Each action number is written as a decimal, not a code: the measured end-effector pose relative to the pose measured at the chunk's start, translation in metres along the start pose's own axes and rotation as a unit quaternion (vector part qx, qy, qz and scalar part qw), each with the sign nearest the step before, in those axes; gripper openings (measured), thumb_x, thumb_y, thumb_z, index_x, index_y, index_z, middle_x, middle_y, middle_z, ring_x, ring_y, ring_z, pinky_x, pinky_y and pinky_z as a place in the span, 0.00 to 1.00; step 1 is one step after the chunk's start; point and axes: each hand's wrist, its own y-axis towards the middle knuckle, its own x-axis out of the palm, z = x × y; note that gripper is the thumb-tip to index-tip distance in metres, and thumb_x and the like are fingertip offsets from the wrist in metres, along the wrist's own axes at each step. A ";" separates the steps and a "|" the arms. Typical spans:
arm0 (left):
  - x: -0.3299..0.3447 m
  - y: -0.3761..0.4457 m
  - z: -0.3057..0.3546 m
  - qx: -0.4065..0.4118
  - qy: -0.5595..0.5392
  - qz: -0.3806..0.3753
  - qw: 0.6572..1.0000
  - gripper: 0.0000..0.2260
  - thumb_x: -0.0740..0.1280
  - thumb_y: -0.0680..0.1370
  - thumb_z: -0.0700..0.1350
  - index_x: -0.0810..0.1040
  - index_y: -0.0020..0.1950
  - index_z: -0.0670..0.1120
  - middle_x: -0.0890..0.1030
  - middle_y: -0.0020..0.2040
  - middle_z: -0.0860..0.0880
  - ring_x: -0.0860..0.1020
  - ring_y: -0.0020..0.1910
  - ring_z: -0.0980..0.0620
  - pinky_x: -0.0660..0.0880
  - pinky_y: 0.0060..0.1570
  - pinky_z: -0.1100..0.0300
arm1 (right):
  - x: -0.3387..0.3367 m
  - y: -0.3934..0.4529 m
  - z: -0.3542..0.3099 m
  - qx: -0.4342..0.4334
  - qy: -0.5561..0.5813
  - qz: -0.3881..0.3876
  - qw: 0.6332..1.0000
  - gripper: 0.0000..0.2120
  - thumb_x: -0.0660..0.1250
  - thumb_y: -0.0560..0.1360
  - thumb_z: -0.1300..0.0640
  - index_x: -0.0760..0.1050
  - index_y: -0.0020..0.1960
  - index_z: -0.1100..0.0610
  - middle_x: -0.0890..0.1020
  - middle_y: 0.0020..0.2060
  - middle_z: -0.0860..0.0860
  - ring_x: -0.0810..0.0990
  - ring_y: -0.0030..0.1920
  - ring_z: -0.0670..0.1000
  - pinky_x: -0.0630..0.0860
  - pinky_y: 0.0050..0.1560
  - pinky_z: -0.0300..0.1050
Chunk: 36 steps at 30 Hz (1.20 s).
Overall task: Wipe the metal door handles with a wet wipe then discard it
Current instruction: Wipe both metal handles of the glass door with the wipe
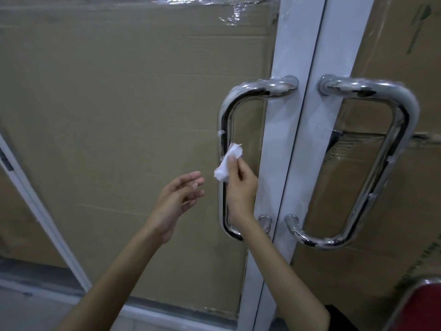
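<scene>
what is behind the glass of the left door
Brown cardboard fills the view behind the glass, with clear tape near the top. Anything beyond the cardboard is hidden.

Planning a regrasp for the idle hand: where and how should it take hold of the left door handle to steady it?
Grip the left door handle on its straight vertical bar above the wet wipe, where the tube is bare. Bring the left hand in from the left, since the gap between bar and cardboard-backed glass lets fingers wrap behind. The right hand occupies the lower bar.
</scene>
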 end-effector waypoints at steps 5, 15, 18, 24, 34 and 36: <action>0.003 0.004 -0.004 0.010 -0.024 0.008 1.000 0.12 0.60 0.79 0.37 0.77 0.56 0.50 0.82 0.52 0.54 0.81 0.41 0.60 0.73 0.50 0.64 | -0.005 -0.020 0.051 -0.252 -0.249 0.083 0.931 0.19 0.61 0.79 0.49 0.77 0.62 0.59 0.85 0.48 0.56 0.81 0.41 0.44 0.71 0.39 0.30; 0.000 0.019 0.004 0.039 -0.098 0.059 0.993 0.13 0.59 0.79 0.35 0.75 0.59 0.47 0.80 0.50 0.54 0.79 0.44 0.56 0.73 0.48 0.64 | -0.034 0.040 0.027 -0.614 -0.529 0.013 0.586 0.19 0.71 0.74 0.63 0.77 0.64 0.54 0.77 0.65 0.49 0.62 0.73 0.57 0.57 0.72 0.59; -0.005 0.021 0.005 0.052 -0.098 0.046 0.993 0.13 0.59 0.79 0.35 0.75 0.58 0.48 0.80 0.50 0.54 0.80 0.45 0.57 0.73 0.47 0.64 | -0.038 0.034 0.036 -0.642 -0.584 -0.043 0.495 0.17 0.69 0.73 0.61 0.78 0.62 0.54 0.76 0.66 0.48 0.59 0.75 0.55 0.41 0.74 0.60; -0.018 0.026 -0.002 0.048 -0.085 0.031 0.995 0.12 0.61 0.78 0.35 0.77 0.54 0.51 0.81 0.49 0.55 0.80 0.42 0.58 0.73 0.48 0.65 | -0.025 0.042 -0.001 -0.631 -0.595 0.143 0.477 0.13 0.67 0.74 0.56 0.80 0.56 0.45 0.76 0.64 0.39 0.61 0.73 0.54 0.35 0.69 0.65; -0.029 0.034 -0.001 0.058 -0.083 0.009 0.995 0.13 0.60 0.78 0.35 0.76 0.54 0.51 0.80 0.50 0.55 0.79 0.46 0.57 0.73 0.52 0.64 | -0.042 0.035 0.010 -0.661 -0.603 0.118 0.431 0.16 0.70 0.71 0.54 0.79 0.58 0.44 0.76 0.63 0.38 0.68 0.68 0.52 0.32 0.68 0.65; -0.028 0.035 0.000 0.055 -0.084 0.005 0.995 0.13 0.61 0.78 0.35 0.77 0.54 0.51 0.81 0.50 0.55 0.79 0.45 0.57 0.73 0.50 0.65 | -0.028 0.039 0.004 -0.647 -0.587 0.152 0.463 0.15 0.69 0.73 0.57 0.79 0.58 0.45 0.75 0.64 0.39 0.68 0.68 0.53 0.33 0.68 0.65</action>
